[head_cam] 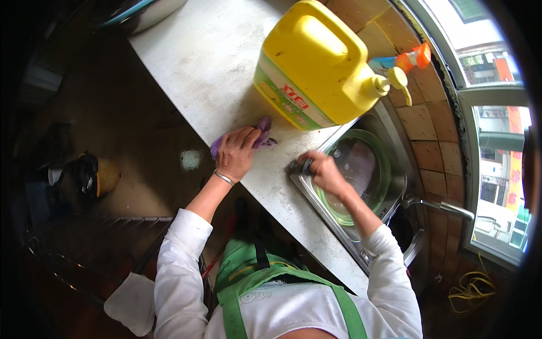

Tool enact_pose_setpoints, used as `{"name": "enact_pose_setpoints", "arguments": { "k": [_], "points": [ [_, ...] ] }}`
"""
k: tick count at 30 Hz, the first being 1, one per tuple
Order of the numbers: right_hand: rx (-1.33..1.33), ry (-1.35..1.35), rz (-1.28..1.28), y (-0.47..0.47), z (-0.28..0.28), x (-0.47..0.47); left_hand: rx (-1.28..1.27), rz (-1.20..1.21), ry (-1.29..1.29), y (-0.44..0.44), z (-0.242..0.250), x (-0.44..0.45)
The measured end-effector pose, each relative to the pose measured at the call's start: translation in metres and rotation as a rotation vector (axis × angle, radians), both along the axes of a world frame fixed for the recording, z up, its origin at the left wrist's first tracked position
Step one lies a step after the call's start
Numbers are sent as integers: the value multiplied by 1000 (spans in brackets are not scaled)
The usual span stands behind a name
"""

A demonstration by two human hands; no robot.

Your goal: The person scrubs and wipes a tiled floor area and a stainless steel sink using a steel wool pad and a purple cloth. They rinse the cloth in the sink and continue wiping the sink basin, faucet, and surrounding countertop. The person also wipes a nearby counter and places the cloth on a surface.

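Note:
My left hand (237, 150) grips a crumpled purple cloth (263, 129) and presses it on the pale countertop (182, 72) near its front edge. At the corner of the stainless steel sink (311, 193), my right hand (324, 171) holds a dark scrubber (298, 166), blurred and not clear in kind. The scrubber appears to touch the sink rim. Inside the sink sits a green translucent basin (383, 169) with water in it. Beyond both hands a large yellow detergent jug (313, 63) with a pump top stands on the counter.
Behind the jug is a spray bottle (402, 61) with an orange head. A faucet (440, 207) extends over the sink's right side, by the tiled wall (427, 150) and window. At the upper left lies a rounded vessel (156, 17). A metal rack (106, 220) stands at lower left.

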State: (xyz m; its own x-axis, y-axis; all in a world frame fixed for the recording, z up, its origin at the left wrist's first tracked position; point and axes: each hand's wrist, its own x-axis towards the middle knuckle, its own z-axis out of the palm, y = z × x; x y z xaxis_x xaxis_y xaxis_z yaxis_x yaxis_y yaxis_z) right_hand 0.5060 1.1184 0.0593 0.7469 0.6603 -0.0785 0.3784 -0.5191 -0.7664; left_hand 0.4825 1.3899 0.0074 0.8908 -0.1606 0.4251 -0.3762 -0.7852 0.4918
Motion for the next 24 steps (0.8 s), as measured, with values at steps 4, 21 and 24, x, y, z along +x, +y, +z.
{"name": "enact_pose_setpoints", "arguments": {
  "k": [4, 21, 24],
  "points": [
    [132, -226, -374, -25, 12, 8, -9, -7, 18, 0, -4, -1],
    [153, -69, -1121, -176, 55, -199, -88, -409, -204, -311, 66, 160],
    [200, -6, -1224, -202, 50, -227, 249, -400, 71, -341, 38, 210]
  ]
}}
